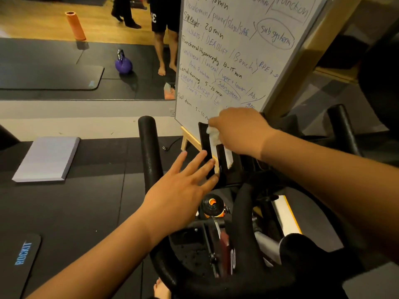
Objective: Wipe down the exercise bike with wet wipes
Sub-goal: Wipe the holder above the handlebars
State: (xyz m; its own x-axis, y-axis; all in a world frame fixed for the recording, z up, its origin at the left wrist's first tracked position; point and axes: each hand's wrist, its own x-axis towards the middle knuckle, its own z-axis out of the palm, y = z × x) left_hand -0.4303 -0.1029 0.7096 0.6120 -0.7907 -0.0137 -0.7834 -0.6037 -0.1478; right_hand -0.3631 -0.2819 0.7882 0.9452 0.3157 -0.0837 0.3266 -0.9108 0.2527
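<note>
Head view, wiping of the console mount. Nearest the viewer, the padded handlebar loop (243,210) of the exercise bike (216,244) is being leaned over, and a capped bottle (212,205) is being carried in a cradle well below the grip.

Just under the grip, the left hand (181,190) is being held flat, with fingers straight and spread and nothing enclosed. Its fingertips (212,162) are being laid against the lower edge of the black bracket (204,137), probably so that the bracket is being steadied against the wiping pressure (contact is judged, not certain).

At the grip itself, a bunched wet wipe (213,134) is being clutched in the curled fingers of the right hand (239,130). It is being pressed onto the upper part of the bracket, with a wad protruding on the thumb side so that damp cloth, not skin, is being presented to the surface.

To the left of the grip, one upright bar horn (149,143) is being shown unattended. Directly behind the grip, a handwritten whiteboard (226,50) is being propped on a wooden easel (190,141). Farther left of it, a purple kettlebell (123,64) is being shown on dark matting.
</note>
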